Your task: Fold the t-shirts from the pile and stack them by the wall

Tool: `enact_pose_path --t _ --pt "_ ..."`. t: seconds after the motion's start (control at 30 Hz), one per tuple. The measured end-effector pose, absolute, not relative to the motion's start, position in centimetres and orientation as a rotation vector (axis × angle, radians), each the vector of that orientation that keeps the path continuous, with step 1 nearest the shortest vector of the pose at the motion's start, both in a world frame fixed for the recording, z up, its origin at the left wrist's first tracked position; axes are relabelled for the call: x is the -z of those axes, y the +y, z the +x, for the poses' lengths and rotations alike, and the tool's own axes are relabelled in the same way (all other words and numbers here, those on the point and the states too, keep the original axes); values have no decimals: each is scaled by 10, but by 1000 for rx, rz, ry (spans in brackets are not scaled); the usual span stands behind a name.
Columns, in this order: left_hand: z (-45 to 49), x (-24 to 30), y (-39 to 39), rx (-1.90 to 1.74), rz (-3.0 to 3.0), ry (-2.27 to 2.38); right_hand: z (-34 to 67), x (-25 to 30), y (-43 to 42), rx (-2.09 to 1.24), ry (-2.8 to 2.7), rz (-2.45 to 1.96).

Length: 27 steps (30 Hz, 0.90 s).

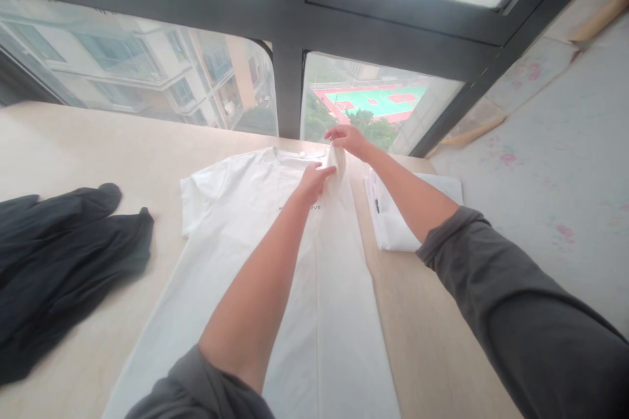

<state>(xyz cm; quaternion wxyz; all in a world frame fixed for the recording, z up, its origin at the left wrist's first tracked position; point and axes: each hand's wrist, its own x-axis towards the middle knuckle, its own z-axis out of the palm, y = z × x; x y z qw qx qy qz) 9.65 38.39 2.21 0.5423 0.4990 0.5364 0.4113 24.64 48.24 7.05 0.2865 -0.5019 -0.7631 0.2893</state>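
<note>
A white T-shirt point(236, 262) lies spread on the pale surface, its collar toward the window and small dark lettering across the chest. Its right side is folded inward over the body, while the left sleeve lies out flat. My left hand point(316, 181) is closed on the folded part near the chest. At the shoulder by the collar, my right hand point(350, 140) pinches the raised cloth between thumb and fingers. The lettering is partly covered by my left hand and the folded cloth.
A folded white garment point(415, 209) lies to the right, partly behind my right forearm. Dark clothing point(63, 262) is heaped on the left. Dark window frames point(289, 46) rise behind the pale surface point(427, 327), and a flowered wall point(555, 196) bounds the right side.
</note>
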Motion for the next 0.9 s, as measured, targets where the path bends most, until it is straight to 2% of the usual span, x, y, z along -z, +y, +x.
enact_pose_path --t 0.13,0.3,0.53,0.67,0.8,0.9 --pt "93 -14 393 -933 1222 1238 242 -65 485 -756 -2050 -1286" --pt "81 -6 395 -963 1308 1477 227 -47 486 -513 -2240 -1436" --pt "83 -25 368 -984 1758 1681 215 -33 479 -371 -2256 -1532" --pt "89 -41 293 -812 2062 1534 209 -28 446 -265 -2242 -1640" --pt "90 -44 177 -468 2551 1402 195 -8 398 -224 -2290 -1666" --pt "85 -34 92 -336 2675 1373 186 6 377 -141 -2311 -1702"
